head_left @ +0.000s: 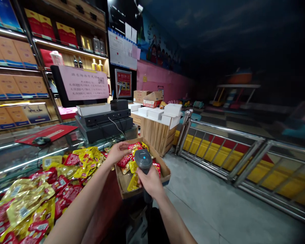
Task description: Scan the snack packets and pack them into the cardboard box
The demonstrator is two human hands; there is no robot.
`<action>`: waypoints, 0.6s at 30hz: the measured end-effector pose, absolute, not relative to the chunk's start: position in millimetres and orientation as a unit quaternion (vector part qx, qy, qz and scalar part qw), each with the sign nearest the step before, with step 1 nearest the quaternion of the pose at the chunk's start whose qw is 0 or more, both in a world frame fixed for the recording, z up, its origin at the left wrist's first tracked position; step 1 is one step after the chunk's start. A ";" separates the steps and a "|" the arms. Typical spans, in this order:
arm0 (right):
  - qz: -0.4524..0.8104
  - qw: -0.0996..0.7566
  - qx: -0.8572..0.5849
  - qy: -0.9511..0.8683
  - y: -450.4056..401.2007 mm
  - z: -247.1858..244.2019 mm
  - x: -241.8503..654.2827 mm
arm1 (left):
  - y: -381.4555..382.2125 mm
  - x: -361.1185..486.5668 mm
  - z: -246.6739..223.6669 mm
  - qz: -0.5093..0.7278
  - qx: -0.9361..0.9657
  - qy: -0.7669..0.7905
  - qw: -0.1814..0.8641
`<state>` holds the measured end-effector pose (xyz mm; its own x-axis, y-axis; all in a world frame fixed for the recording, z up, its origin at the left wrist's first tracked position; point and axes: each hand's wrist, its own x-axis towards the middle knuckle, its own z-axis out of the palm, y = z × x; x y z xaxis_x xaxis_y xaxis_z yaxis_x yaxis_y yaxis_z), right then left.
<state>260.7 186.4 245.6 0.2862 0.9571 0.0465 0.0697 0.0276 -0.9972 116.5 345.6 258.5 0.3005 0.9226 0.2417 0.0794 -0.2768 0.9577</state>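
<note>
My right hand (pixel 150 179) is wrapped round the grip of a dark barcode scanner (pixel 143 158), which shows a small blue light on top. The scanner is held over a cardboard box (pixel 165 171) with red and yellow snack packets (pixel 133 183) inside. At the box's left rim, my left hand (pixel 119 152) reaches over with loosely bent fingers beside the red packets; no packet shows in its grasp. To the left, a large heap of red, yellow and gold snack packets (pixel 66 179) covers part of the glass counter.
Behind the heap stand a monitor with a pink paper sign (pixel 83 81), a black cash drawer (pixel 105 125) and a mouse (pixel 41 140) on a red mat. Shelves of boxed goods line the left wall. A metal railing (pixel 221 135) runs along the right.
</note>
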 end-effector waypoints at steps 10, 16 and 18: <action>0.443 0.511 -0.570 -0.465 174.6 230.4 232.5 | 346.7 1.3 216.2 0.447 0.614 0.498 0.420; 0.453 0.501 -0.556 -0.484 174.4 224.7 226.6 | 335.1 -35.1 213.1 0.346 0.671 0.638 0.151; 0.454 0.499 -0.556 -0.485 174.9 224.8 225.2 | 330.4 -37.9 210.6 0.278 0.690 0.668 0.025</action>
<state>225.2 174.9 224.8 0.1174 0.9929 -0.0212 0.0859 -0.0315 -0.9958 -37.9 330.4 210.6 -0.0464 0.9358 0.3495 0.9077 -0.1066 0.4059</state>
